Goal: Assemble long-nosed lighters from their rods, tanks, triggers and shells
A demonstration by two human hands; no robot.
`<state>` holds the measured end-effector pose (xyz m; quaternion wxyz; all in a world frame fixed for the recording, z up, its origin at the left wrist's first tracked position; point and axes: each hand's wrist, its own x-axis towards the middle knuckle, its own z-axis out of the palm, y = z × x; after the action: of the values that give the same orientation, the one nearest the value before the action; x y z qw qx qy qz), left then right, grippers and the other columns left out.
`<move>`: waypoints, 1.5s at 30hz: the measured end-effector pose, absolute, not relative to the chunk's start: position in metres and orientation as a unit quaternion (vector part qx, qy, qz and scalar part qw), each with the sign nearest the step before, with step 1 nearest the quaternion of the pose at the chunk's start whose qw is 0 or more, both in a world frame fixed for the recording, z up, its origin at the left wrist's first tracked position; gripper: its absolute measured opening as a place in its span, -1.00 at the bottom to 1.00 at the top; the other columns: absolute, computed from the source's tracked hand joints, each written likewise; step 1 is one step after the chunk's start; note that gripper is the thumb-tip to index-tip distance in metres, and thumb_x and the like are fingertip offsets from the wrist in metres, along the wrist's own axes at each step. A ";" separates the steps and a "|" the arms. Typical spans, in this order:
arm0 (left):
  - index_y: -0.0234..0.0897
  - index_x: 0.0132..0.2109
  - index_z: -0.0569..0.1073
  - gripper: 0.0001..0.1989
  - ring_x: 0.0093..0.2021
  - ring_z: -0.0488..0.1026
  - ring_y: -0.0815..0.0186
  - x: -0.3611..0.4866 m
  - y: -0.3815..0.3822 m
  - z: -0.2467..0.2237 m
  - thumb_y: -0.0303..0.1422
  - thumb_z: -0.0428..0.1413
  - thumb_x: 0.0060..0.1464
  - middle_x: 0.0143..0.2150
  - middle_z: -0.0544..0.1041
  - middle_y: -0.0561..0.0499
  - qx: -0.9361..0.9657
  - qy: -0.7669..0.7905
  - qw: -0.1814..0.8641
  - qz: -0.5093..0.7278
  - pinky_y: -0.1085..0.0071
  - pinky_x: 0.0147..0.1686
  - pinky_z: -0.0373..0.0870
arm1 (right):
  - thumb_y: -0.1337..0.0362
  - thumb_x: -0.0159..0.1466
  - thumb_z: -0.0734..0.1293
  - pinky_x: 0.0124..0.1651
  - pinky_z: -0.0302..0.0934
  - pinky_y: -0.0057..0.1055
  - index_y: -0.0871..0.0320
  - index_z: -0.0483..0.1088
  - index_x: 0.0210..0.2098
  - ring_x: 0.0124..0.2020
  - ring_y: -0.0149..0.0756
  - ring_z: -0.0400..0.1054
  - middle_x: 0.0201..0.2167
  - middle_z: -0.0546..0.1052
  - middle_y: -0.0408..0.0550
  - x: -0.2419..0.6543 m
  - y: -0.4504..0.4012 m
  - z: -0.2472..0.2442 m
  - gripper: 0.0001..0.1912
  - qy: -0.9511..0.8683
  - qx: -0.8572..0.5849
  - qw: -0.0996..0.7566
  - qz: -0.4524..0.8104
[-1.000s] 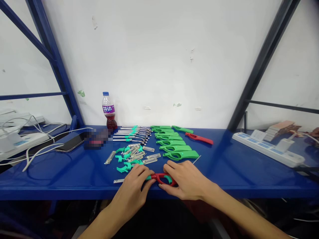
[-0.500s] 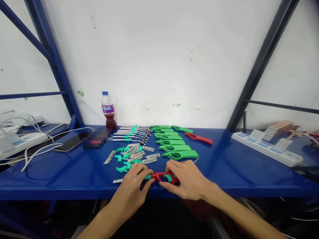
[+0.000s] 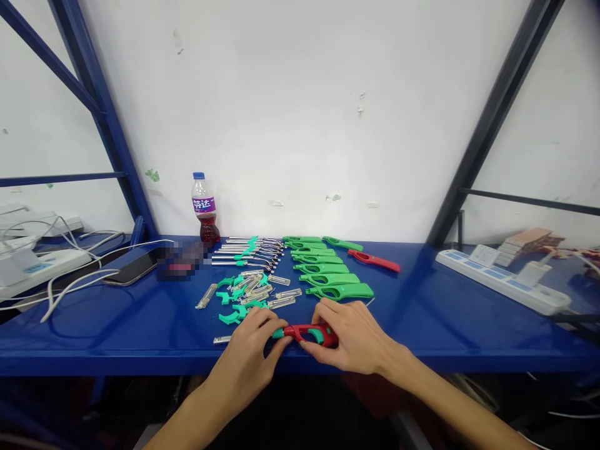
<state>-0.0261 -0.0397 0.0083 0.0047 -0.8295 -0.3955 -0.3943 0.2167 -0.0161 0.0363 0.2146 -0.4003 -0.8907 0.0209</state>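
Observation:
Near the table's front edge, a red gas lighter with a teal trigger lies level between my two hands. My left hand pinches it at the teal collar by its narrow end; the metal tube sticks out past that hand to the left. My right hand is closed round the wider red handle, its fingers on top and thumb below. Just beyond my hands is a loose pile of teal triggers and clear fuel tanks. Behind these lie several metal lighter tubes with wires, beside a column of green lighter shells.
Another red shell lies at the back right of the blue table. A drink bottle stands against the wall. A phone with white cables lies left, and a power strip is at right.

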 end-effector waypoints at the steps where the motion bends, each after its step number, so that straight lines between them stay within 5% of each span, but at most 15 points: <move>1: -0.23 -0.06 0.57 -0.90 -0.15 0.53 0.14 -0.026 -0.040 0.008 -0.46 0.18 0.33 -0.16 0.57 -0.05 -0.830 -0.396 0.002 -0.392 0.20 -0.14 0.57 | -0.13 0.37 0.35 -0.38 -0.18 -0.36 0.08 0.36 -0.29 -0.47 -0.40 0.30 -0.35 0.53 -0.21 0.216 -0.016 0.035 -0.60 -0.888 -0.403 0.219 0.016; 12: -0.24 -0.05 0.58 -0.89 -0.14 0.52 0.12 -0.026 -0.039 0.005 -0.45 0.15 0.36 -0.16 0.55 -0.07 -0.832 -0.414 -0.004 -0.369 0.12 -0.12 0.57 | -0.05 0.34 0.37 -0.44 -0.19 -0.37 0.10 0.39 -0.34 -0.55 -0.44 0.24 -0.40 0.53 -0.20 0.214 -0.015 0.027 -0.65 -0.878 -0.392 0.274 -0.029; 23: -0.23 -0.05 0.59 -0.88 -0.18 0.53 0.16 -0.027 -0.039 0.004 -0.42 0.15 0.37 -0.17 0.55 -0.06 -0.825 -0.398 0.011 -0.401 0.19 -0.16 0.57 | 0.01 0.37 0.35 -0.42 0.05 -0.44 0.09 0.38 -0.27 -0.52 -0.42 0.27 -0.42 0.47 -0.20 0.222 -0.015 0.034 -0.72 -0.850 -0.391 0.353 -0.011; 30: -0.23 -0.03 0.60 -0.87 -0.17 0.54 0.14 -0.027 -0.039 0.003 -0.44 0.17 0.34 -0.17 0.56 -0.06 -0.824 -0.404 0.014 -0.397 0.17 -0.15 0.59 | 0.00 0.46 0.27 -0.30 0.22 -0.38 0.09 0.41 -0.18 -0.34 -0.27 0.47 -0.29 0.58 -0.07 0.233 -0.011 0.041 -0.71 -0.830 -0.402 0.387 -0.016; 41: -0.20 -0.02 0.60 -0.85 -0.16 0.55 0.14 -0.027 -0.039 0.003 -0.42 0.13 0.37 -0.16 0.56 -0.07 -0.825 -0.395 0.013 -0.404 0.19 -0.15 0.61 | -0.13 0.51 0.19 -0.31 0.29 -0.31 0.06 0.47 -0.06 -0.41 -0.25 0.51 -0.19 0.59 -0.07 0.356 -0.013 0.037 -0.57 -0.826 -0.515 0.200 -0.112; 45: -0.20 0.00 0.58 -0.83 -0.10 0.54 0.12 -0.027 -0.038 0.001 -0.42 0.10 0.40 -0.11 0.55 -0.09 -0.826 -0.404 -0.002 -0.393 0.13 -0.10 0.60 | -0.17 0.50 0.18 -0.25 0.37 -0.25 0.02 0.45 0.03 -0.32 -0.20 0.57 0.02 0.56 -0.02 0.364 -0.012 0.033 -0.54 -0.821 -0.543 0.151 -0.091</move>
<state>-0.0271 -0.0381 0.0012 -0.0021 -0.8263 -0.4038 -0.3927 0.3636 -0.0119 0.0334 0.1514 -0.5435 -0.8206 -0.0910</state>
